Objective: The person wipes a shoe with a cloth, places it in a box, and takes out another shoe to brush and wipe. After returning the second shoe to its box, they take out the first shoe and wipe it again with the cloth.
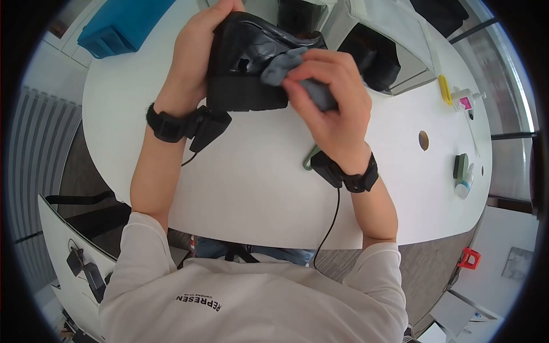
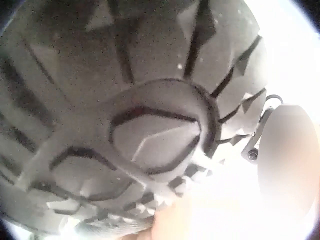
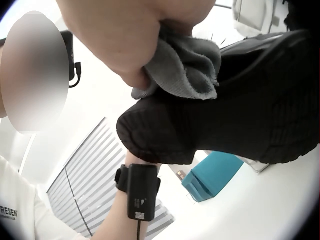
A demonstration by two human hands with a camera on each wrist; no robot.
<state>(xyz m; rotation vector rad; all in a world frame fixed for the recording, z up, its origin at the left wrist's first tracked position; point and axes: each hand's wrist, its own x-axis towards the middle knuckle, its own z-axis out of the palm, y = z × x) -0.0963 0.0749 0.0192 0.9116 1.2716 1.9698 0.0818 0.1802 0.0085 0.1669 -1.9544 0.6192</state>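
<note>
A glossy black shoe (image 1: 237, 43) with a thick heel is held up over the white table, tilted on its side. My left hand (image 1: 191, 54) grips it from the left, its fingers mostly hidden behind the shoe. The treaded sole (image 2: 160, 125) fills the left wrist view. My right hand (image 1: 340, 106) pinches a bunched grey cloth (image 1: 280, 66) between thumb and fingers and presses it against the shoe just above the heel. In the right wrist view the cloth (image 3: 187, 70) hangs in folds over the shoe's edge.
A white box (image 1: 394, 28) with dark items stands beyond the right hand. A teal case (image 1: 128, 26) lies at the back left. On the right are a yellow tool (image 1: 445, 90), a bottle (image 1: 466, 100), a brush (image 1: 461, 167) and a small bottle (image 1: 466, 184). A green-handled item (image 1: 309, 159) lies under the right wrist.
</note>
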